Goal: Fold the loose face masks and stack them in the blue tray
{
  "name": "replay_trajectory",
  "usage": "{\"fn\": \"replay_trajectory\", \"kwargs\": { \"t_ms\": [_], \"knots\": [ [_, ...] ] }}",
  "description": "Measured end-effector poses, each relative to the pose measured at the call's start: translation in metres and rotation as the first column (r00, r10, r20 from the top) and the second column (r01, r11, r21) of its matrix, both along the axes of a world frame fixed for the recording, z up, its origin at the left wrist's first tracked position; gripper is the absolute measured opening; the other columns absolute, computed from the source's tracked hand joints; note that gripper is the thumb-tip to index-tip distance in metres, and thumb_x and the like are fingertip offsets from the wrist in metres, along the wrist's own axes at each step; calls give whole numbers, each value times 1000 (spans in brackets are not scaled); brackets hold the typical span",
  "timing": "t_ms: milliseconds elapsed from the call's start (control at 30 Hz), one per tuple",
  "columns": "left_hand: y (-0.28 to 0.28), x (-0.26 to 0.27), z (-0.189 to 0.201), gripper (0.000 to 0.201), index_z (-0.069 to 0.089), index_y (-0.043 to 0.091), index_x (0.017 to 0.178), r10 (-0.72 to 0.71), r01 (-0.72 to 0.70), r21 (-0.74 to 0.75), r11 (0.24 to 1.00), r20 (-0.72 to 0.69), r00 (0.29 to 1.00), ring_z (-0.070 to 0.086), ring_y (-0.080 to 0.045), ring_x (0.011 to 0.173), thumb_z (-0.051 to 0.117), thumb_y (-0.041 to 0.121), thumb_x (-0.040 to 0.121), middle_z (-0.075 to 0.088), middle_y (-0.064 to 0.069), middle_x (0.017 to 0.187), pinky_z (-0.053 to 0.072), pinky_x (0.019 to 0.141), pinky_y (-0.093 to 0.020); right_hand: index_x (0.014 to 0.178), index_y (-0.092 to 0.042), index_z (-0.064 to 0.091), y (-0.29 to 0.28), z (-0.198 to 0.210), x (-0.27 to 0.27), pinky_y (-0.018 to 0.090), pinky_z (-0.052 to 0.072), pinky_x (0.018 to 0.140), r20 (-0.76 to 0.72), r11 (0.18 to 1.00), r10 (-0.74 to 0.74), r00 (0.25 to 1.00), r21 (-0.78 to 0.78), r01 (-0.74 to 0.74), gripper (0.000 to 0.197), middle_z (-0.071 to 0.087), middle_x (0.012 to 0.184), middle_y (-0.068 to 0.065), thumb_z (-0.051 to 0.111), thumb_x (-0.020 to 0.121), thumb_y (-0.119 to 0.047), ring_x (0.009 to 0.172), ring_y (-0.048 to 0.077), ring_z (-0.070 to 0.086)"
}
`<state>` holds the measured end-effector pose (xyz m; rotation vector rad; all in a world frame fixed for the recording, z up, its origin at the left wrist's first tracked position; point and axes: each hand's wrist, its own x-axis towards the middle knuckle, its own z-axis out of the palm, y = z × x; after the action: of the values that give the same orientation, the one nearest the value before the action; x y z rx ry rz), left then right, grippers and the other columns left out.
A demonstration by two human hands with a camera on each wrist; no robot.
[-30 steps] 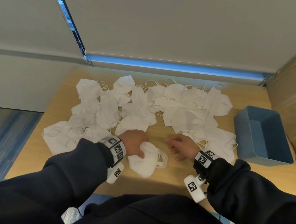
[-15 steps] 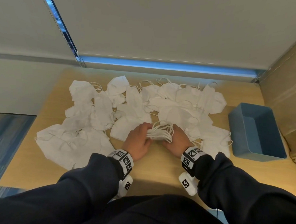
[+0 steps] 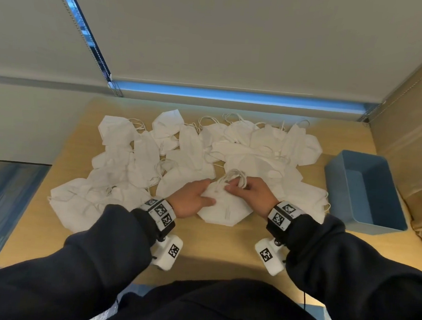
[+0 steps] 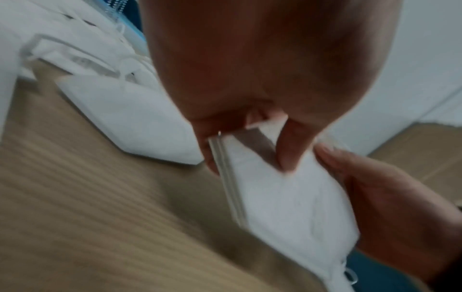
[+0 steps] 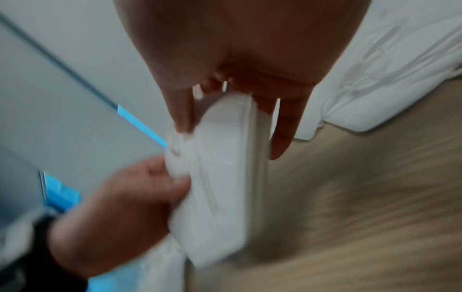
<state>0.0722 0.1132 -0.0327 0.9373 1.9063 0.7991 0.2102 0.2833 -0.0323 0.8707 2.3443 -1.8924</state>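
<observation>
Right now you grip one folded mask between your left hand and right hand above the near table, with the loose masks beyond and the blue tray at far right.

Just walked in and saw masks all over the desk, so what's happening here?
A person in dark sleeves is folding white face masks. Both hands hold one folded white mask at the near edge of the wooden table: the left hand grips its left side, the right hand pinches its ear loops. A pile of loose white masks lies behind. The blue plastic tray on the right looks empty.
</observation>
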Motion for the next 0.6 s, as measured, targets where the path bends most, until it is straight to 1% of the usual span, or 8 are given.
{"fn": "replay_trajectory", "kwargs": {
  "t_ms": [67,133,233,267,333,467,533,600],
  "knots": [
    [-7,-3,1,57,53,20,143,-33,32,12,999,51,998,58,-13,122,69,33,90,64,5,132,43,111,-37,83,-4,75,2,21,2,33,58,80,-35,979,-119,992,-170,111,15,76,86,10,68,93,-12,85,22,71],
    [-12,-3,4,44,58,20,137,-24,21,26,999,123,992,62,-11,117,70,23,95,68,7,125,46,106,-33,67,-2,63,7,42,2,33,57,66,-3,903,-237,972,-369,219,24,65,69,16,58,90,-3,72,28,64],
    [-13,0,13,31,66,16,127,1,-12,34,999,310,951,68,-13,112,69,15,96,74,3,119,52,99,-28,61,-14,41,16,66,1,26,42,47,165,705,-222,961,-654,275,29,34,53,2,47,89,-11,55,19,35],
    [-13,1,16,29,67,15,125,2,-13,30,999,350,937,69,-14,111,68,14,96,75,2,117,53,98,-27,62,-16,40,21,71,0,26,39,48,193,712,-168,967,-655,255,29,27,53,-1,46,90,-15,54,18,30],
    [-11,2,20,35,65,13,130,17,-32,31,999,399,917,69,-18,115,70,18,95,74,-1,121,52,102,-33,67,-14,47,32,77,-1,29,43,55,217,778,-125,968,-585,231,23,29,56,0,50,89,-16,52,19,37],
    [-2,9,27,53,58,18,140,33,-59,42,997,469,882,64,-24,123,67,27,89,69,-6,131,52,104,-39,74,-10,57,45,69,1,31,44,62,255,819,-255,933,-455,349,14,45,56,2,58,87,-14,54,20,53],
    [4,14,26,50,59,18,139,82,-107,17,994,531,843,66,-24,120,68,25,90,70,-6,129,55,100,-40,81,-7,60,45,65,5,31,48,61,238,816,-288,928,-446,368,10,52,60,4,60,89,-13,58,21,57],
    [10,19,26,38,61,20,134,170,-198,-23,980,619,767,70,-22,110,66,16,97,73,-4,122,60,88,-40,95,-3,66,52,65,11,39,58,74,175,800,-354,919,-452,395,10,65,78,12,63,93,-13,74,28,67]
  ]
}}
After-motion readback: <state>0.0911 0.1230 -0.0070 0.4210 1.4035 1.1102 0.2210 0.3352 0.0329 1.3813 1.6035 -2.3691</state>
